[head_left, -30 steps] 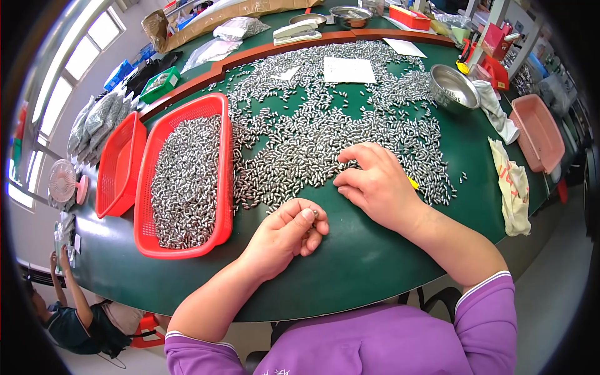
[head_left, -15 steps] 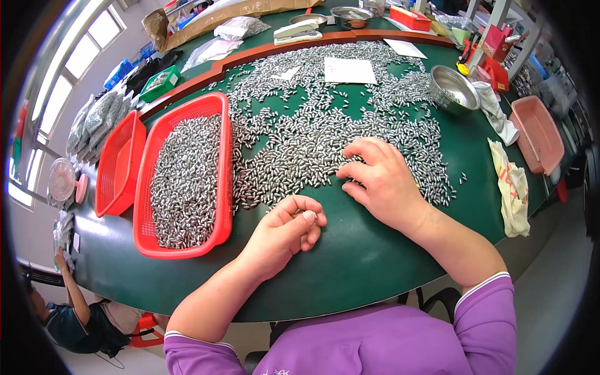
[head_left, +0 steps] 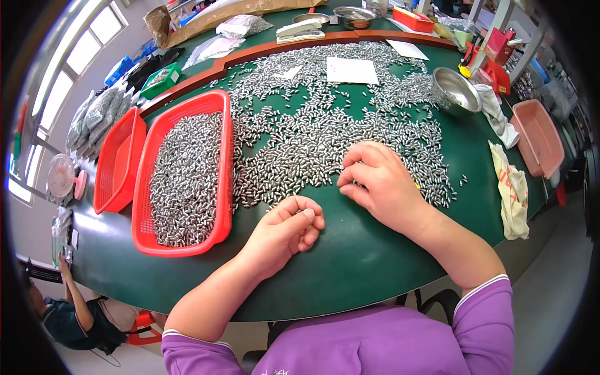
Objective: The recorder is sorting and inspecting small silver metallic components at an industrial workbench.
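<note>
- Left hand (head_left: 290, 228), bare: fingers curled inward, thumb laid along the bent index finger, just short of the near edge of the spread.
- Right hand (head_left: 381, 184), bare: fingers bent, tips pointing left, at the near edge of the spread. From my remote seat the pieces are too small to resolve at the fingertips, so I cannot tell whether either hand grips one.
- Small, silvery, elongated metal pieces (head_left: 294, 156), a great many: strewn loose across the desk in front of both hands.
- Dark green, smooth-topped desk (head_left: 350, 269): I see a reddish-brown raised strip (head_left: 340, 37) along its far side.
- Bright red, perforated plastic basket (head_left: 226, 162): left of the left hand, filled with more such pieces.
- Red, deep rectangular plastic tray (head_left: 119, 172): just left of the basket.
- White rectangular paper card (head_left: 352, 70): flat on the far part of the spread.
- Round, shiny steel bowl (head_left: 445, 99): right of the spread.
- Cream cloth with red markings (head_left: 512, 197): on the desk's right side.
- Co-worker in dark clothing (head_left: 78, 322): lower left, arms stretched toward the desk.
</note>
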`<state>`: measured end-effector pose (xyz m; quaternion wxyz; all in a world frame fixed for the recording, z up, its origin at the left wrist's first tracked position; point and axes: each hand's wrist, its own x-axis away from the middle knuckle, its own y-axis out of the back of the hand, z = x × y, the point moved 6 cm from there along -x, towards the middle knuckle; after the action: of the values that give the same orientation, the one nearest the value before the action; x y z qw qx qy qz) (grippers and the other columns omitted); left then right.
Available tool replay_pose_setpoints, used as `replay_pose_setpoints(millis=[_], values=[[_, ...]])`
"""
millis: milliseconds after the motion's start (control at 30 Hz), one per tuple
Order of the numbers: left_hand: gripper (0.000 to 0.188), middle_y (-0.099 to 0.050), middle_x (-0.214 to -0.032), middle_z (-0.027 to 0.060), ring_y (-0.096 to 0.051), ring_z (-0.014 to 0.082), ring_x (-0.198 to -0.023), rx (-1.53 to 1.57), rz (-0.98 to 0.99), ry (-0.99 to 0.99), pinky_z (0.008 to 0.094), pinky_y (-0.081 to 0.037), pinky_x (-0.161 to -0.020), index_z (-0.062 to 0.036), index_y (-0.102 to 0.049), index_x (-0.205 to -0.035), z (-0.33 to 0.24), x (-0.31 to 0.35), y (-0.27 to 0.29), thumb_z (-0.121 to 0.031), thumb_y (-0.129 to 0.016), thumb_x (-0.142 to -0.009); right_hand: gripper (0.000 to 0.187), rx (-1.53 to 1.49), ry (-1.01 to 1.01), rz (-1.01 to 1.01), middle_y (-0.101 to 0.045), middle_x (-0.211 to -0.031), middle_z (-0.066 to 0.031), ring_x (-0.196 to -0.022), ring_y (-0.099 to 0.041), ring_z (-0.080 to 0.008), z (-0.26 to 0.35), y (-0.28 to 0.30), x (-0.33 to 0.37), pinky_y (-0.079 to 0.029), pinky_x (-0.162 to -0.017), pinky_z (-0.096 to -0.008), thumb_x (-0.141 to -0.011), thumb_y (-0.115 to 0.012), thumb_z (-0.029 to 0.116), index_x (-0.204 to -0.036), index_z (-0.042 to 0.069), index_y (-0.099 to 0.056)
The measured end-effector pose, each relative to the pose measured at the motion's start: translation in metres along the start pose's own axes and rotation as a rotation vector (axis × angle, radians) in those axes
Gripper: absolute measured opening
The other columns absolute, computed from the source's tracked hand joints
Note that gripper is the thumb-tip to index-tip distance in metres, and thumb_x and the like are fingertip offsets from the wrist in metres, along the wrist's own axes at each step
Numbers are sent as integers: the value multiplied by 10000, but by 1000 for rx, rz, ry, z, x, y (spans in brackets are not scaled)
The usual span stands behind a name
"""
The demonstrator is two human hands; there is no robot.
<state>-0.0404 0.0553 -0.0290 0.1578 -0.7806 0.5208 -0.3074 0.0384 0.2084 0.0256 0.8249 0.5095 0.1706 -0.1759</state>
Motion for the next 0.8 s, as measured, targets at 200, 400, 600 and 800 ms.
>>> replay_pose_setpoints(millis=[200,400,600,800], values=[[108,-597,-911,52,-467,73,-636,1,71,20,194,-352,-541,-59,-539,-1059,1,3,-6,-133,-528,-981,99,-570,-64,125,-591,-987,-36,-1049,-562,-204,13,-9,2,-447,-940,-350,-827,-730,126,-915,87,-707],[138,-609,-907,27,-495,61,-659,6,83,20,196,-380,-567,-71,-526,-1066,1,3,-6,-180,-552,-986,117,-651,-111,148,-591,-982,-34,-1067,-553,-208,13,-13,3,-443,-948,-351,-824,-731,122,-932,82,-710],[149,-609,-904,33,-498,64,-660,-38,83,48,199,-372,-559,-68,-527,-1065,3,3,-7,-177,-574,-975,142,-509,82,89,-587,-970,-42,-1034,-554,-217,24,-9,3,-456,-917,-352,-811,-738,107,-952,94,-722],[128,-596,-901,32,-470,63,-638,-8,69,-7,192,-365,-553,-60,-528,-1053,0,2,-5,-174,-535,-996,155,-447,94,-46,-575,-970,-52,-957,-576,-216,22,-1,2,-483,-817,-338,-799,-743,88,-951,81,-714]])
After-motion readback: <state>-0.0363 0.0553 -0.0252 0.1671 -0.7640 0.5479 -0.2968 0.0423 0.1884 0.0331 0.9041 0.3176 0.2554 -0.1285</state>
